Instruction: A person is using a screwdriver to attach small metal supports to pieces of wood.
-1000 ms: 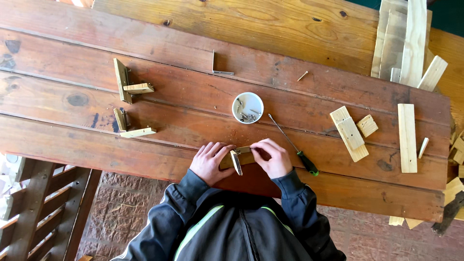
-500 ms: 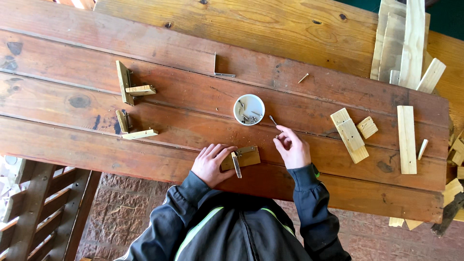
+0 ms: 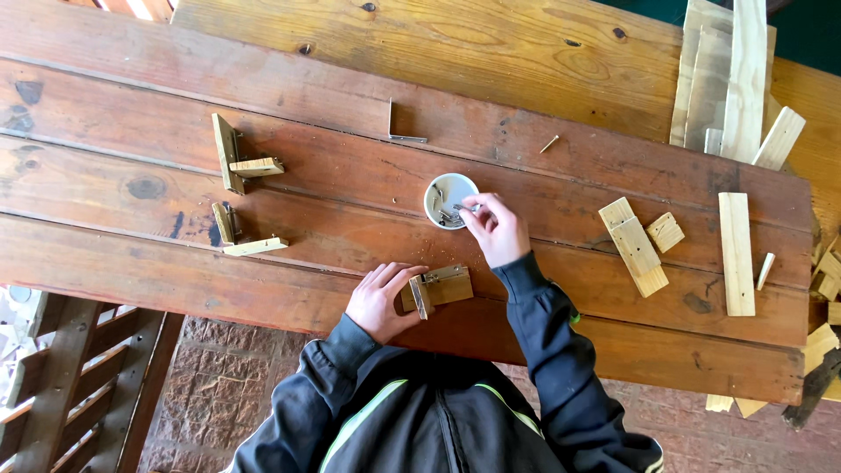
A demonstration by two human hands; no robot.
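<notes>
Head view: your right hand [image 3: 497, 229] fingertips pinch a screw over the white dish [image 3: 448, 200]; left hand [image 3: 378, 300], fingers loosely together, steadies the wood block [image 3: 441, 287] beside them. Two bracket assemblies [image 3: 238, 163] look finished; this third remains unfastened.

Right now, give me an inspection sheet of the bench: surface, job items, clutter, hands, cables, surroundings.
Surface: plank table, reddish, knotted.
Job's things: small wood block with a metal bracket at its left end, near the front edge; white dish holding small metal pieces.
Clutter: two L-shaped wood assemblies at left; offcuts and slats at right; loose screw.
Hands: left hand touching the block; right hand with fingers at the dish.
Cables: nothing seen.
Surroundings: brick floor; wooden frame at lower left.
</notes>
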